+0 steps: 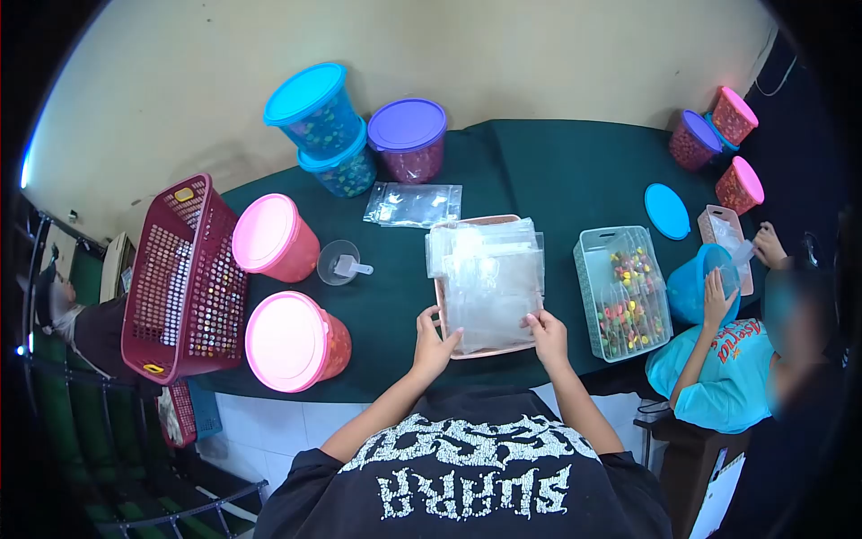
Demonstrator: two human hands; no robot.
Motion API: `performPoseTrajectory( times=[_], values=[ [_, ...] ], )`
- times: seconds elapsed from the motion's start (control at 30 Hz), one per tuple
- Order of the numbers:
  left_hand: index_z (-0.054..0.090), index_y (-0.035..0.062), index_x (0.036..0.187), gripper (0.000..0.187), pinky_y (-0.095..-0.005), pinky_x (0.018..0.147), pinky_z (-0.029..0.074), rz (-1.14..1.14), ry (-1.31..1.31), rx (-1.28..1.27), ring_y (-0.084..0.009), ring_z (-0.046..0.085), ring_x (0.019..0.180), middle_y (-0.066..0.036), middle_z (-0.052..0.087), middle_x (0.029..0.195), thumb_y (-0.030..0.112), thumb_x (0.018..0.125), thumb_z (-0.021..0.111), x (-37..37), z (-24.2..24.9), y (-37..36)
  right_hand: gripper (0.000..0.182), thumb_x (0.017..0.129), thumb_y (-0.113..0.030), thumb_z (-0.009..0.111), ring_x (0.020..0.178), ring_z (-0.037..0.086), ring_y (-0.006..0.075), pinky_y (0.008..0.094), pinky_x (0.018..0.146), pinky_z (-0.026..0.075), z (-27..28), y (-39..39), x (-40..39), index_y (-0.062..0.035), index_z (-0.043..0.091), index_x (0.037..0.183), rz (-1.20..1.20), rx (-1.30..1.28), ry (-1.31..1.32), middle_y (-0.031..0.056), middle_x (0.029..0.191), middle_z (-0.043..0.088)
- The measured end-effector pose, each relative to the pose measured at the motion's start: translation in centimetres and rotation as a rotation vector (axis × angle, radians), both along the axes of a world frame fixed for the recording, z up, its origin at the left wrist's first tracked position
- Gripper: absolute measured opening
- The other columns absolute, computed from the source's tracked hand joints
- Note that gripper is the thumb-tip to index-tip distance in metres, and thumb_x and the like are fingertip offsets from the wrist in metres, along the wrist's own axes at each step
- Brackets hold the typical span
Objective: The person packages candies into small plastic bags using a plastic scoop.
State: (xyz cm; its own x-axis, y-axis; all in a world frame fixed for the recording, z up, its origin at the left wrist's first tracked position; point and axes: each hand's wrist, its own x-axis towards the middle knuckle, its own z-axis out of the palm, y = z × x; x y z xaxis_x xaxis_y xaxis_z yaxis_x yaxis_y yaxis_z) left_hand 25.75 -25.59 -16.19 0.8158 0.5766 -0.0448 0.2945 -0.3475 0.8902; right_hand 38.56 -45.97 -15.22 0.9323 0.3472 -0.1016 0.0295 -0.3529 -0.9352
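A stack of clear plastic bags (492,292) lies in a shallow pink tray (485,353), directly in front of me on the dark green cloth. At the tray's left side, my left hand (437,346) is closed round the edge, its thumb over the bags. My right hand (548,340) pinches the bags near the right edge; its fingertips are partly hidden. Beyond the tray lies a flat packet of clear bags (413,205). Right of the tray stands a white basket (588,296) holding small, colourful wrapped pieces in clear bags.
Pink-lidded tubs (285,341), a clear cup with a white scoop (346,266) and a maroon basket (184,296) stand left. Blue-lidded tubs (310,94) and a purple-lidded tub (407,126) line the wall. At right, a co-worker (718,368) handles a blue tub (690,287).
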Motion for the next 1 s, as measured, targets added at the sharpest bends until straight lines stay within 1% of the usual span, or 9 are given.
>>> performPoseTrajectory(
  times=[0.03, 0.13, 0.23, 0.3, 0.4, 0.47, 0.6, 0.73, 1.0],
  values=[
    [0.033, -0.0022, 0.128, 0.065, -0.0394, 0.089, 0.046, 0.009, -0.001, 0.003, -0.0294, 0.054, 0.106, -0.021, 0.039, 0.127, 0.020, 0.080, 0.071, -0.2, 0.2, 0.2, 0.021, 0.089, -0.019, 0.059, 0.064, 0.058, 0.0154, 0.0294, 0.063, 0.045, 0.1, -0.2, 0.2, -0.0009, 0.067, 0.080, 0.009, 0.003, -0.001, 0.0098, 0.076, 0.066],
    [0.037, -0.0020, 0.126, 0.059, -0.0379, 0.090, 0.045, 0.029, 0.005, -0.041, -0.0260, 0.057, 0.100, -0.018, 0.045, 0.121, 0.018, 0.081, 0.070, -1.1, 0.9, 0.6, 0.020, 0.089, -0.019, 0.058, 0.081, 0.058, 0.0325, 0.0422, 0.073, 0.047, 2.2, -0.4, 0.6, -0.0016, 0.067, 0.086, 0.089, -0.423, -0.441, 0.0132, 0.085, 0.065],
    [0.042, 0.0002, 0.123, 0.048, -0.0373, 0.089, 0.045, -0.131, 0.124, -0.299, -0.0222, 0.060, 0.096, -0.014, 0.050, 0.122, 0.024, 0.088, 0.064, -1.9, 2.8, 1.5, 0.018, 0.088, -0.018, 0.057, 0.077, 0.056, 0.0327, 0.0425, 0.072, 0.046, 2.4, -0.3, 1.4, -0.0025, 0.066, 0.087, -0.036, -0.384, -0.719, 0.0127, 0.086, 0.064],
    [0.046, 0.0029, 0.122, 0.040, -0.0382, 0.088, 0.045, -0.264, 0.224, -0.777, -0.0188, 0.063, 0.093, -0.011, 0.052, 0.125, 0.031, 0.094, 0.053, -2.6, 4.3, 1.6, 0.015, 0.087, -0.014, 0.057, 0.076, 0.055, 0.0312, 0.0402, 0.072, 0.045, 2.8, -0.1, 1.5, -0.0025, 0.066, 0.089, -0.025, -0.339, -0.659, 0.0119, 0.086, 0.064],
    [0.029, 0.0060, 0.140, 0.063, -0.0420, 0.096, 0.041, -0.351, 0.145, -1.024, -0.0249, 0.054, 0.114, -0.014, 0.043, 0.139, 0.044, 0.094, 0.051, -3.7, 7.1, 1.0, 0.013, 0.084, -0.008, 0.058, 0.074, 0.054, 0.0271, 0.0373, 0.072, 0.044, 5.9, 0.7, -0.2, -0.0047, 0.068, 0.092, 0.025, -0.121, -0.383, 0.0090, 0.088, 0.065],
    [0.009, 0.0135, 0.150, 0.090, -0.0503, 0.104, 0.034, -0.394, -0.031, -1.231, -0.0331, 0.038, 0.132, -0.016, 0.026, 0.151, 0.054, 0.086, 0.059, -4.4, 7.8, 0.7, 0.021, 0.078, -0.006, 0.063, 0.074, 0.053, 0.0228, 0.0352, 0.073, 0.042, 7.8, 1.6, -2.2, -0.0103, 0.069, 0.098, 0.195, 0.049, -0.789, 0.0068, 0.095, 0.068],
    [0.003, 0.0263, 0.151, 0.104, -0.0503, 0.107, 0.031, -0.397, -0.478, -1.253, -0.0341, 0.031, 0.136, -0.017, 0.015, 0.154, 0.056, 0.076, 0.070, -4.3, 9.4, 0.0, 0.036, 0.074, -0.003, 0.065, 0.089, 0.054, 0.0206, 0.0362, 0.079, 0.042, 9.8, 3.8, -5.9, -0.0190, 0.070, 0.105, 0.524, 0.087, -1.020, -0.0012, 0.111, 0.067],
    [0.004, 0.0249, 0.150, 0.106, -0.0505, 0.109, 0.029, -0.312, -0.601, -1.100, -0.0351, 0.026, 0.138, -0.017, 0.015, 0.154, 0.053, 0.075, 0.072, -6.0, 11.4, 0.9, 0.033, 0.075, -0.006, 0.066, 0.101, 0.053, 0.0242, 0.0382, 0.084, 0.042, 9.0, 5.4, -7.5, -0.0194, 0.070, 0.105, 0.695, 0.177, -0.999, -0.0018, 0.117, 0.065],
    [0.015, 0.0067, 0.149, 0.082, -0.0433, 0.111, 0.025, -0.155, -0.629, -0.624, -0.0249, 0.033, 0.134, -0.013, 0.036, 0.140, 0.012, 0.083, 0.063, -11.5, 14.4, 2.9, 0.043, 0.071, 0.000, 0.061, 0.116, 0.049, 0.0271, 0.0413, 0.095, 0.040, 10.2, 7.7, -10.0, -0.0182, 0.067, 0.110, 0.860, 0.102, -0.894, -0.0003, 0.127, 0.058]
  ],
)
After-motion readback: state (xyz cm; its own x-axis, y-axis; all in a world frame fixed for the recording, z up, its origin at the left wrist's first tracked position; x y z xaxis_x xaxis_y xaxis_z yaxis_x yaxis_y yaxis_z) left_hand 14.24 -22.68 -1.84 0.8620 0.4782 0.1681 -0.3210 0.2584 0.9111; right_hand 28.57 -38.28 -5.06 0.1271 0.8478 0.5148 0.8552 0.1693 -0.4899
